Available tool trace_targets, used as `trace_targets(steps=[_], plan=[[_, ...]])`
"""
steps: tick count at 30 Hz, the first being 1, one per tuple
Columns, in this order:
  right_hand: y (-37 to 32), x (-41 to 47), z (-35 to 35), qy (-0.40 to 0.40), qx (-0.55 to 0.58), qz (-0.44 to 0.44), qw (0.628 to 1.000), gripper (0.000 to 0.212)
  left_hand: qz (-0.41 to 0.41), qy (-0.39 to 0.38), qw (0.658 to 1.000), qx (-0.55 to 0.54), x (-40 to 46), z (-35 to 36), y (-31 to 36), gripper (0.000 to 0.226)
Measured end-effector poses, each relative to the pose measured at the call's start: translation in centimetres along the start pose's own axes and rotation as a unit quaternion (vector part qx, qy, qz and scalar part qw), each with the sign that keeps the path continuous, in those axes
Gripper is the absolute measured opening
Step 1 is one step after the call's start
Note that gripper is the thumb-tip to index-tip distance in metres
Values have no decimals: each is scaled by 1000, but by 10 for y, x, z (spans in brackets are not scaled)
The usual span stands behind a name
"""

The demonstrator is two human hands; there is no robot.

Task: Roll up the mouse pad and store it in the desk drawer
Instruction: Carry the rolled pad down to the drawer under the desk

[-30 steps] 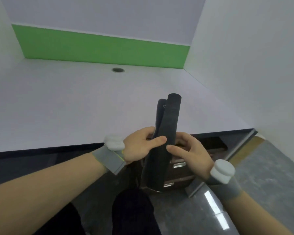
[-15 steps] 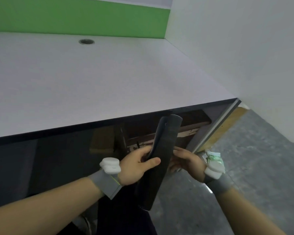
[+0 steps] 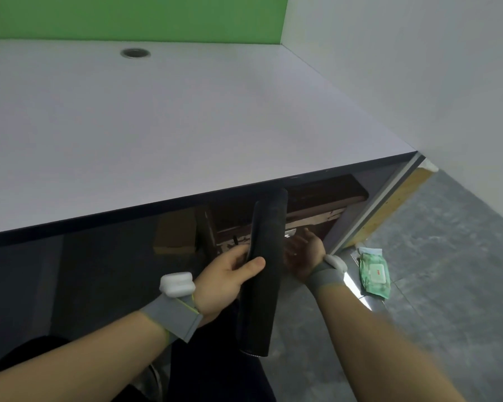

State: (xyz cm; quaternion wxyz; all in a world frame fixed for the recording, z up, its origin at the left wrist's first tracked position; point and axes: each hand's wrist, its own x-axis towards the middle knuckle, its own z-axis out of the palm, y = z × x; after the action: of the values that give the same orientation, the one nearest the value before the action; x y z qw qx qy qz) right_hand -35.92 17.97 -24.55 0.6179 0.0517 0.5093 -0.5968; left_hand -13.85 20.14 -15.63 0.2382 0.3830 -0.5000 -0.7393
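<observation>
While the left hand (image 3: pixel 224 281) grips the rolled mouse pad (image 3: pixel 263 271) below the bench's (image 3: pixel 186 126) front edge, the right hand (image 3: pixel 302 253) reaches open-fingered toward the drawer (image 3: pixel 311 204).

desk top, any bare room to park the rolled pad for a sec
The desk top is bare from the cable hole to its dark front edge. It is crowded below: left hand holding the rolled pad, right hand at the drawer.
</observation>
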Motion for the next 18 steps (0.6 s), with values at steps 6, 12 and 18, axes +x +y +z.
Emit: trace_targets(steps=[6, 12, 18], plan=[[6, 22, 10, 9, 67, 3, 998, 48, 6, 24, 1000, -16, -1, -9, 7, 23], [1, 32, 14, 30, 128, -2, 991, 48, 6, 45, 999, -26, -5, -15, 10, 22], [3, 40, 10, 42, 140, -2, 989, 64, 3, 47, 999, -26, -12, -21, 10, 28]])
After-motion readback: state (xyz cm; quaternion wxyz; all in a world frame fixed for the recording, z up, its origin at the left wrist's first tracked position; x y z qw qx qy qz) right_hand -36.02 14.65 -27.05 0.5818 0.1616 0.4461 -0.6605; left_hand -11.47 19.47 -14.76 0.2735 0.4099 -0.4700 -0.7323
